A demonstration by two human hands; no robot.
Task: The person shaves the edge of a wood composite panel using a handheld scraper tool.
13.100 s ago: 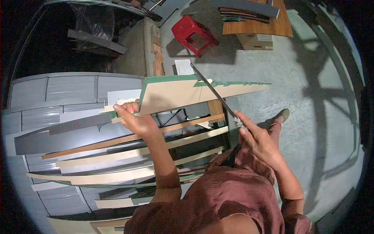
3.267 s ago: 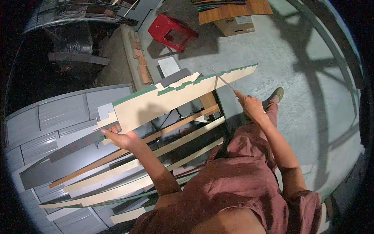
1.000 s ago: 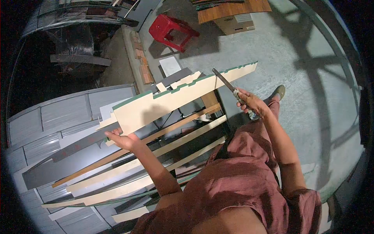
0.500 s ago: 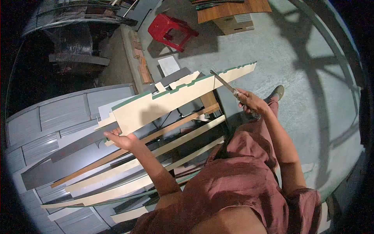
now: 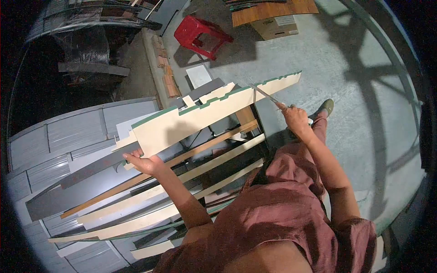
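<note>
A long cream board point(image 5: 182, 127) with a green, notched upper edge slants up to the right across the middle. At its lower left end my left hand point(image 5: 144, 164) grips it, thumb on the near side and fingers partly hidden. My right hand point(image 5: 296, 119) is closed round the handle of a thin metal tool point(image 5: 267, 95). The tool's tip lies at the green edge, right of the notches. Under the board are a dark grey strip point(image 5: 86, 170) and several cream and brown strips point(image 5: 205, 145).
A red stool point(image 5: 200, 34) stands on the concrete floor beyond the board. Behind it are a wooden tabletop point(image 5: 273, 12) and a cardboard box point(image 5: 275, 29). Grey panels point(image 5: 50, 136) lie at the left, with bricks point(image 5: 168, 82) along a low kerb. My foot point(image 5: 327, 105) is at the right.
My right hand has turned knuckles up, and the tool has tilted with its tip slightly to the right along the edge. The left hand keeps its hold on the board.
</note>
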